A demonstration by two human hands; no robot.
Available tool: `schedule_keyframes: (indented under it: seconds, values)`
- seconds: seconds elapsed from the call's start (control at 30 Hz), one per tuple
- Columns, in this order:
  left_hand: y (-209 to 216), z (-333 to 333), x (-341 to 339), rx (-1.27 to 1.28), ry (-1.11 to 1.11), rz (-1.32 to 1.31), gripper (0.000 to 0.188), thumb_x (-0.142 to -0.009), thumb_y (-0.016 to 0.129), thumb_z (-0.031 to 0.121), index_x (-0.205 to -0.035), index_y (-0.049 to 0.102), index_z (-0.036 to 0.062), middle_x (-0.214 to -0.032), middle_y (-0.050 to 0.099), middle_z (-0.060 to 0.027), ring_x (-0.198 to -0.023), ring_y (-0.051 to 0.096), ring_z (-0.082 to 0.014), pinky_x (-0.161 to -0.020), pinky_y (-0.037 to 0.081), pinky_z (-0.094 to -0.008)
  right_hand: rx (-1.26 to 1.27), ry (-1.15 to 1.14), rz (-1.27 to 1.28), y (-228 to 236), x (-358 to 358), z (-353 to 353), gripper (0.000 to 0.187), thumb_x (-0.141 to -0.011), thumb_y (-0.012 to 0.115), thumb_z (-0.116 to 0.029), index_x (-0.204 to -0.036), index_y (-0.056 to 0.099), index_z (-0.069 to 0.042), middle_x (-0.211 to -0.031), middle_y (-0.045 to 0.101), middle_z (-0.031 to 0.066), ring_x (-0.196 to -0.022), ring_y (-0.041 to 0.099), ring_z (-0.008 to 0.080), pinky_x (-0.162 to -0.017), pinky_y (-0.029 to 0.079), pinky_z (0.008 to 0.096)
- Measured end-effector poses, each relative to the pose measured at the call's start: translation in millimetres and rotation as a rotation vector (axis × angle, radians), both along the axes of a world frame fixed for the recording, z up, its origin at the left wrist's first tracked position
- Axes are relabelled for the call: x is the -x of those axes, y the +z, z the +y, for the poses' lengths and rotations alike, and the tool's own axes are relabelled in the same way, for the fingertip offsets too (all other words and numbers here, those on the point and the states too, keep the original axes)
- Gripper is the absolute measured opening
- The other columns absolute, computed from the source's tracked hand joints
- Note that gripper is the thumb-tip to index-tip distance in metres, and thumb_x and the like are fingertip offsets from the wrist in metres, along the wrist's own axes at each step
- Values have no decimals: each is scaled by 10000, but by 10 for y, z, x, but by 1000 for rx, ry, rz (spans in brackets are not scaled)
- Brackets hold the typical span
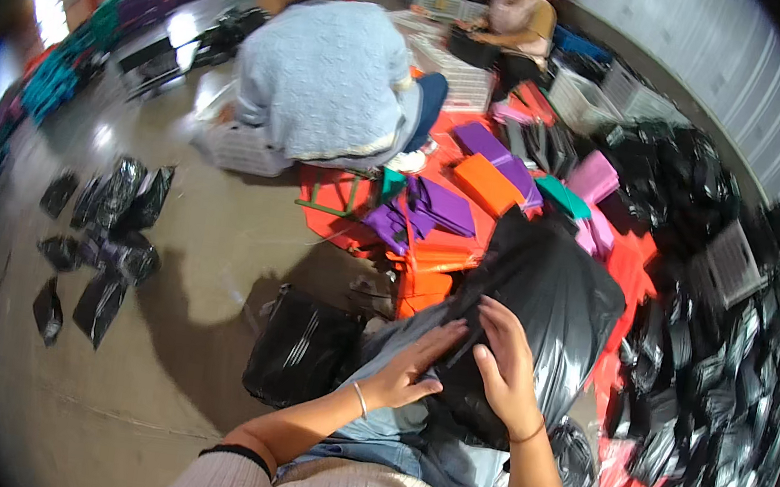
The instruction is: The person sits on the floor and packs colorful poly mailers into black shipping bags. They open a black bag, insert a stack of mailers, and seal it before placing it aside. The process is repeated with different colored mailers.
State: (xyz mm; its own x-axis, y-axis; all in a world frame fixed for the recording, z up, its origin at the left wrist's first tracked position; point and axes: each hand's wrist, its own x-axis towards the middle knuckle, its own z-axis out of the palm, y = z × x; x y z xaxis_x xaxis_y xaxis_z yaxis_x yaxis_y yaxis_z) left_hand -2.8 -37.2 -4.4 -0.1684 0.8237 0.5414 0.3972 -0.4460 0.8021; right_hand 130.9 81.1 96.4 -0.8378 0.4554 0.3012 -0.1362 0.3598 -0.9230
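Observation:
A large black plastic bag [551, 297] bulges in front of me, across my lap. My left hand [412, 365] lies with its fingers stretched out along the bag's near left side. On the bag's near face, my right hand [505, 367] has its fingers extended and thumb apart. Neither hand grips anything that I can see. A flat black package [297, 349] rests on the floor to the left of my legs. Beyond the bag are folded purple bags [440, 205] and an orange folded bag [489, 186].
Several black wrapped packages [99, 300] lie on the floor at left. A person in light blue [327, 80] sits ahead; another [524, 26] sits farther back. Many black packages [714, 381] line the right side, beside a white crate [730, 264]. A red sheet [635, 274] covers floor there.

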Motion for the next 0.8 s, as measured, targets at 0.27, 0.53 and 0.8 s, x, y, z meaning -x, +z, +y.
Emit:
schedule_keyframes:
  seconds: [0.27, 0.53, 0.8]
  values:
    - [-61, 57, 95, 121, -120, -92, 665, -1026, 294, 479, -1543, 169, 79, -1601, 162, -126, -1474, 162, -292, -1184, 118, -402, -793, -851, -758, -282, -880, -221, 721, -900, 580, -196, -1511, 236, -29, -1566, 172, 252, -1434, 181, 435, -1174, 119, 505]
    - [-231, 73, 56, 145, -22, -83, 598, -1033, 400, 274, -1534, 165, 47, -1585, 186, -164, -1467, 177, -292, -1188, 132, -378, 697, -908, -70, -851, -1365, -266, 755, -879, 689, -353, -1478, 343, -52, -1443, 436, 168, -1271, 472, 252, -1046, 371, 374]
    - [-1534, -1016, 452, 315, 934, -31, 763, -810, 728, 279, -1431, 367, 22, -1453, 380, -227, -1398, 288, -388, -1142, 241, -449, 1040, -769, -115, -1133, -1782, -27, 787, -840, 696, -477, -1445, 362, -101, -1434, 439, 135, -1273, 455, 351, -977, 443, 538]
